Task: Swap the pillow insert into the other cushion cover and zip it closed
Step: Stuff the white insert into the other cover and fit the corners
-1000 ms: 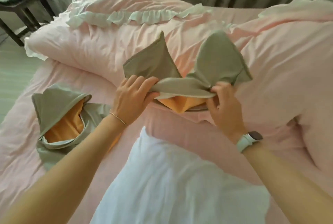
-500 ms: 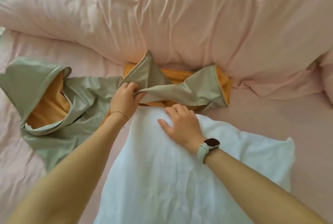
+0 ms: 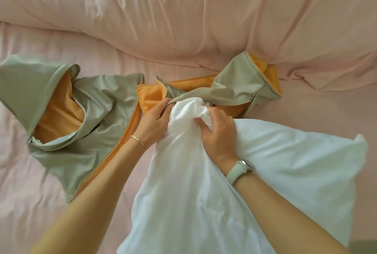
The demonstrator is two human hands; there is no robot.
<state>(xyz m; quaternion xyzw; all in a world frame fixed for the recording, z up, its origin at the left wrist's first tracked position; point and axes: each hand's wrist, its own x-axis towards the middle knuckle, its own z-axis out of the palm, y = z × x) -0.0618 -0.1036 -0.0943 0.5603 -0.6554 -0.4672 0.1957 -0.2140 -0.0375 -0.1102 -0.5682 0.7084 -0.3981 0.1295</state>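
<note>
On the pink bed (image 3: pixel 326 123), our left hand (image 3: pixel 155 123) pinches open the cushion cover (image 3: pixel 234 82) while our right hand (image 3: pixel 218 133), fingers curled tight around a bunched corner of the white pillow insert (image 3: pixel 204 192), feeds it into the mouth; a second cover (image 3: pixel 71 115) lies alongside.
</note>
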